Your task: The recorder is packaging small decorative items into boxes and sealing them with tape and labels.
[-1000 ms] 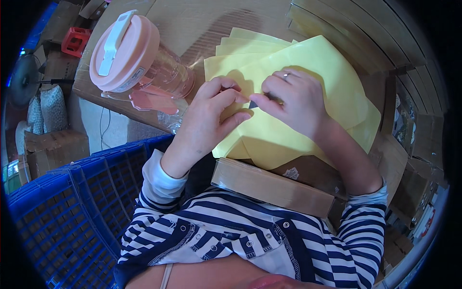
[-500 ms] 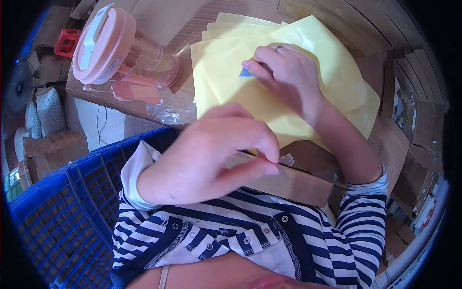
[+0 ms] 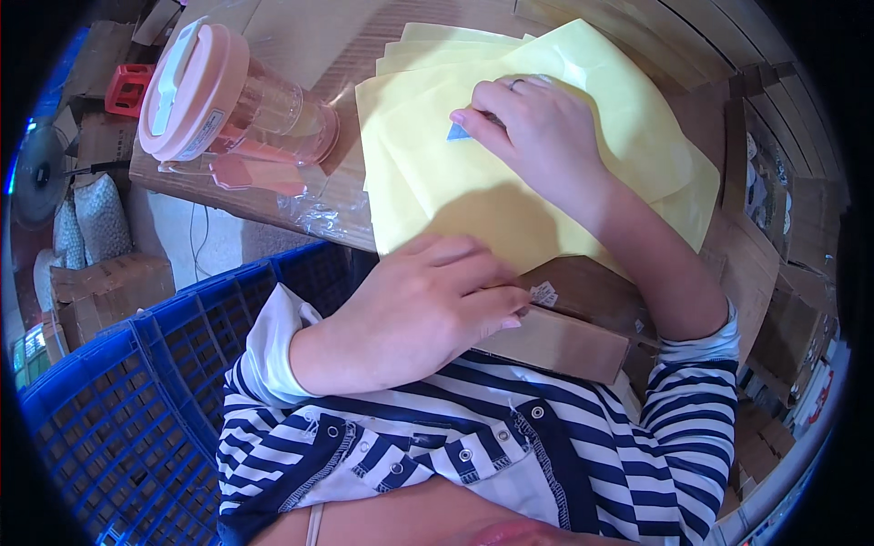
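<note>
A fanned stack of yellow sheets (image 3: 419,182) lies on the cardboard-topped table. My right hand (image 3: 546,136) rests on the sheets, its fingers curled and closed around a small blue piece (image 3: 458,132). Only a pointed blue corner shows beside the thumb; the rest is hidden in the hand. My left hand (image 3: 414,314) is closer to my body, at the near edge of the sheets. Its thumb and fingers are closed together over the left end of a narrow cardboard box (image 3: 564,341). What they pinch, if anything, is hidden.
A clear cup with a pink lid (image 3: 196,91) stands at the far left, with a pink tag (image 3: 259,175) and crinkled clear plastic (image 3: 323,217) near it. A red object (image 3: 127,89) sits behind. A blue plastic crate (image 3: 164,364) is at my left; cardboard boxes (image 3: 801,273) are stacked right.
My left hand has come down and a little right, its fingers now lower at the small cardboard box. My right hand stays on the yellow sheets with the blue piece.
</note>
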The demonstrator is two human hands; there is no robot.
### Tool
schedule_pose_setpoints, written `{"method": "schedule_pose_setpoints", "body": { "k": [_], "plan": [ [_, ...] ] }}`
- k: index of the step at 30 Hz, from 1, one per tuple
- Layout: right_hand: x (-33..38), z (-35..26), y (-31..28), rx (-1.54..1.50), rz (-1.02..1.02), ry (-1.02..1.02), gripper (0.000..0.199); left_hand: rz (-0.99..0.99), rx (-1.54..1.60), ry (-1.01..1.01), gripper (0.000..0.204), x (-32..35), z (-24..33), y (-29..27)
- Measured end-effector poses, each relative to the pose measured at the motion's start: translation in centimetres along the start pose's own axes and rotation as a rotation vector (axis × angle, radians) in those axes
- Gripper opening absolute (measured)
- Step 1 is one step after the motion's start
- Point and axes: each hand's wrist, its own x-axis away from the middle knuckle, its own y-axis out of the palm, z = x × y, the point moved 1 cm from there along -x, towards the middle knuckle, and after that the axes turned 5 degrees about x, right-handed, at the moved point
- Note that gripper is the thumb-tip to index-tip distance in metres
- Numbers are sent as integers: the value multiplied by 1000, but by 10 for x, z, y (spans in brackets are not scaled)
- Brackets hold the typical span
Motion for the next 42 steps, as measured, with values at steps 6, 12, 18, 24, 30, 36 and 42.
{"method": "schedule_pose_setpoints", "body": {
  "k": [6,12,18,24,30,36,42],
  "plan": [
    [4,4,-1,8,-1,2,29,-97,107,-122,60,24,-11,-27],
    [-5,-4,-12,-162,157,-31,21,183,738,-415,59,110,-45,18],
    [-2,0,-5,-201,159,-5,12,312,385,-106,63,121,-31,-6],
    [4,12,5,-208,35,99,7,194,-52,163,69,33,17,-27],
    [0,4,4,-205,-35,16,12,46,57,170,66,-29,35,-8],
    [2,5,-1,-201,-21,-55,15,345,57,-182,25,-24,-56,-49],
    [-2,1,-2,-191,-42,-66,13,479,-339,-287,34,-15,-92,-28]
  ]
}}
